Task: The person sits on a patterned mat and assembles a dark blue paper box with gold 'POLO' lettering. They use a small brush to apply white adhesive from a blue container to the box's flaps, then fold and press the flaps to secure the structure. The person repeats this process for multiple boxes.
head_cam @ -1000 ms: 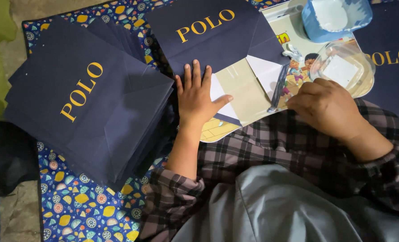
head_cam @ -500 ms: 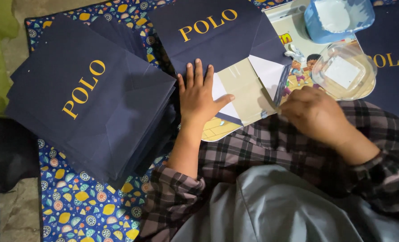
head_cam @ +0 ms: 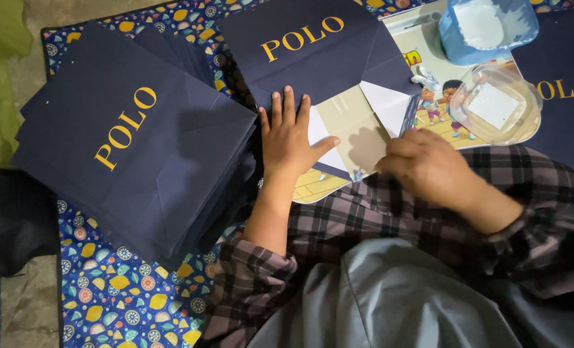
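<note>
Far left: stack of navy bags (head_cam: 132, 161), flat, yellow lettering up, on a patterned mat (head_cam: 116, 303). Nothing visible inside them (all folded shut).

Centre: one navy bag (head_cam: 319, 51) lying flat, bottom flaps open toward the body, pale inner flap (head_cam: 351, 129) and white triangle fold (head_cam: 387, 106) showing. Underneath, a cartoon board (head_cam: 441, 109) serving as work surface.

Left hand (head_cam: 290, 138) palm down, fingers spread and straight, thumb out to the right, pressing the bag's lower edge and the pale flap. No grip here: open and flat, holding nothing, only pinning.

Right hand (head_cam: 429, 167) just right of the flaps, knuckles up, fingers curled under toward the fold. Grip mostly closed; whether anything sits in it, cannot tell (fingertips hidden).

Upper right: clear round dish (head_cam: 496, 103) with a white square in it, touching a blue tub (head_cam: 483, 29) holding something white. Far right: another navy bag (head_cam: 567, 90), flat.
</note>
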